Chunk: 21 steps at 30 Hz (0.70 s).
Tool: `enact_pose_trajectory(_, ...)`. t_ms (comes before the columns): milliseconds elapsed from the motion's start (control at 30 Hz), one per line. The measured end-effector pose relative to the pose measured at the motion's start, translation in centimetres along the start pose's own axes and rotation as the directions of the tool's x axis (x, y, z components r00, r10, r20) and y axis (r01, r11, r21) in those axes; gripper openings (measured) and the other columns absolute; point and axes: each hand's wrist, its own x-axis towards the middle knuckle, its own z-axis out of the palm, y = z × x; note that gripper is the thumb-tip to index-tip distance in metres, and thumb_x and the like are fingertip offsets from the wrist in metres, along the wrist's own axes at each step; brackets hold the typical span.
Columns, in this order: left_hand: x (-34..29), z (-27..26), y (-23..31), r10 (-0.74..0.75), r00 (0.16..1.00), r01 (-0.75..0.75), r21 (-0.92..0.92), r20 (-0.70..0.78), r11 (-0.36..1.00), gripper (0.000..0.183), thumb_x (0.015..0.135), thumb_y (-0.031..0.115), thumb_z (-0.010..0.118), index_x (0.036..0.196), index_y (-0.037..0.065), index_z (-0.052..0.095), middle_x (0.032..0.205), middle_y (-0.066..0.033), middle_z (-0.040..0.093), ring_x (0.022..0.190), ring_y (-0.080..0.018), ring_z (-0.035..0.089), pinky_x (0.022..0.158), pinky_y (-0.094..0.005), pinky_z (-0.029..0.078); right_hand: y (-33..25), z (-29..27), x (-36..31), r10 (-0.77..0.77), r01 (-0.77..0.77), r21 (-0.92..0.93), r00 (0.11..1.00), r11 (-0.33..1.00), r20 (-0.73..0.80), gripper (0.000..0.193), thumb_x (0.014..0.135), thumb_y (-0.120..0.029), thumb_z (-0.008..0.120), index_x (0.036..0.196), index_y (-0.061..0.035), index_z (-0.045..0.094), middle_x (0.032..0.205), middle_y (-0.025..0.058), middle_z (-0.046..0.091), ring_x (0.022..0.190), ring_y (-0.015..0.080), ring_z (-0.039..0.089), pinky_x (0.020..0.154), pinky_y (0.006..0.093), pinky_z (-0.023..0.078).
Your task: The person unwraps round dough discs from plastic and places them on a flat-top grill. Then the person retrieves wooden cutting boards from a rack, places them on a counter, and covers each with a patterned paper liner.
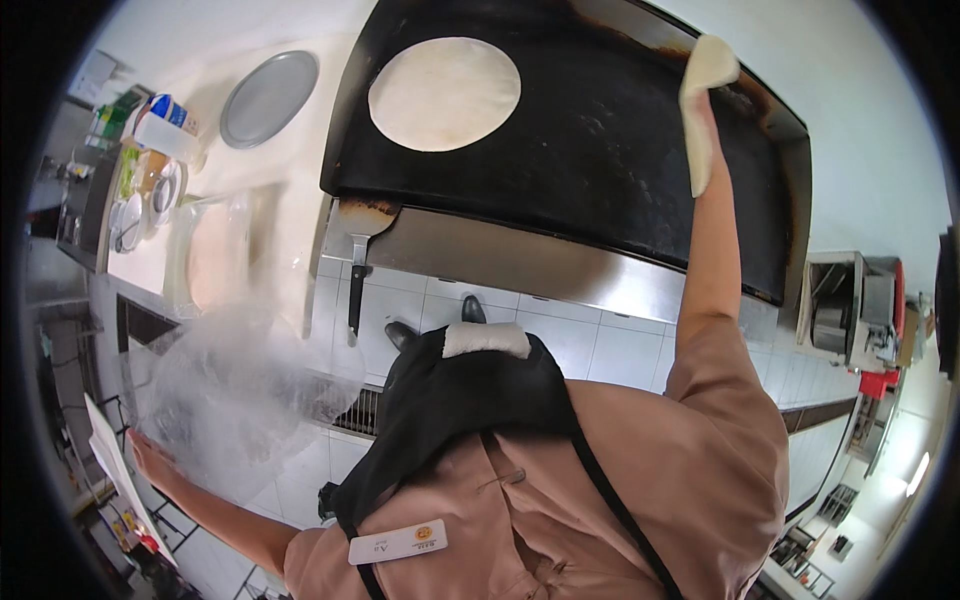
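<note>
A limp, pale round of flatbread dough (697, 125) drapes over my right hand (707, 112), which holds it above the right end of a black griddle (590, 130). The dough hides most of that hand's fingers. Another flat dough round (445, 94) lies on the griddle's left part. Far out to the left, my left hand (150, 460) is beside a crumpled clear plastic sheet (240, 390), which hangs in the air. That hand is small and blurred; its grip on the plastic cannot be made out.
A spatula (358, 275) with a black handle rests at the griddle's front left edge. On the white counter (290, 175) to the left are a grey round tray (268, 100) and a plastic-wrapped stack (215, 255) of pale rounds. Bottles and small dishes (165, 190) stand farther left.
</note>
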Motion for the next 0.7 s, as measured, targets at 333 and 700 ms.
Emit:
enact_pose_trajectory(333, -4.2, -3.8, -2.0, -0.119, 0.993, 0.120, 0.081, -0.016, 0.989, 0.033, 0.088, 0.047, 0.060, 0.081, 0.016, 0.056, 0.064, 0.0089, 0.035, 0.051, -0.0023, 0.030, 0.043, -0.0209, 0.021, -13.2, 5.4, -0.8, -0.436, 0.184, 0.875, 0.899, 0.447, 0.034, 0.090, 0.079, -0.074, 0.042, 0.150, -0.0258, 0.013, 0.156, 0.0115, 0.005, 0.144, 0.0308, 0.004, 0.109, 0.0622, 0.002)
enact_pose_trajectory(700, -20.8, 3.4, 5.1, 0.214, 0.714, -0.559, 0.359, 0.667, 0.747, 0.026, 0.082, 0.003, 0.049, 0.102, -0.003, 0.066, 0.097, -0.0136, 0.066, 0.084, -0.0217, 0.061, 0.076, -0.0313, 0.047, -14.0, -14.4, -6.7, -0.251, 0.526, 0.701, 0.684, -0.482, -0.685, 0.083, 0.082, -0.044, 0.066, 0.146, -0.0111, 0.026, 0.150, 0.0216, 0.020, 0.139, 0.0398, 0.019, 0.108, 0.0582, 0.017)
